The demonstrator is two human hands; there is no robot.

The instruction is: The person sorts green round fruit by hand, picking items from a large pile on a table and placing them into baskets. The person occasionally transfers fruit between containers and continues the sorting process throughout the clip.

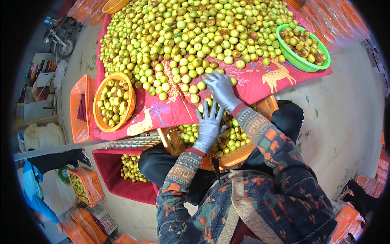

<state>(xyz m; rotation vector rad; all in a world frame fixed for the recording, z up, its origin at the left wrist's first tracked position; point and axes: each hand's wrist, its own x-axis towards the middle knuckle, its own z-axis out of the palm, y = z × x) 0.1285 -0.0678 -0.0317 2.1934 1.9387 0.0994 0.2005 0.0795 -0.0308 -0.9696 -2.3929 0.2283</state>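
Note:
Both my hands wear grey coated gloves. My left hand (pixel 209 125) is at the near edge of the cloth, fingers apart, over jujube-like green and brown fruits (pixel 234 141) in an orange crate (pixel 237 158) between my knees. My right hand (pixel 222 90) lies farther forward and to the right, its fingertips touching fruits at the near end of the large pile (pixel 195 36). What lies under both palms is hidden. The pile spreads over a red quilted cloth (pixel 249 82) with deer patterns. Loose fruits lie between my two hands.
An orange basket of fruits (pixel 132 103) stands at left, a green basket of browner fruits (pixel 324 65) at right. A red-lined crate (pixel 112 189) holding fruits is beside my left knee. Stacked orange crates (pixel 335 24) stand back right. A person in blue (pixel 33 186) is at lower left.

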